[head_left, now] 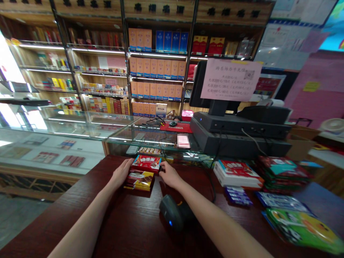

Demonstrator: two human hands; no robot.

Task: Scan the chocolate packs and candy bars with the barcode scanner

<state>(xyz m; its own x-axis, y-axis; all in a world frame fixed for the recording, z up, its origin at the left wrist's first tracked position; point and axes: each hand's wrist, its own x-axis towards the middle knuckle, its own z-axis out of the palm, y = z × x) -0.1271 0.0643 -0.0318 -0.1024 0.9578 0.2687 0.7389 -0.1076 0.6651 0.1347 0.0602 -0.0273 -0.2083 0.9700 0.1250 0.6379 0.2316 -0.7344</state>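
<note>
Two small packages lie on the dark wood counter: a red and blue snack box point(147, 163) at the back and a yellow and brown chocolate pack point(139, 180) in front of it. My left hand point(121, 174) lies along the left side of both, its fingers against the red box's left end. My right hand point(170, 174) has its fingers bent round the right end of the same box. Between my forearms a black barcode scanner point(172, 212) rests on the counter, a blue light glowing on it.
At right are stacked red and white snack boxes point(238, 173), purple packets point(238, 196), dark red and green packs point(285, 172) and a green bag point(303, 229). Behind stand a glass display case point(120, 132), a register monitor with a pink notice point(231, 79) and stocked shelves.
</note>
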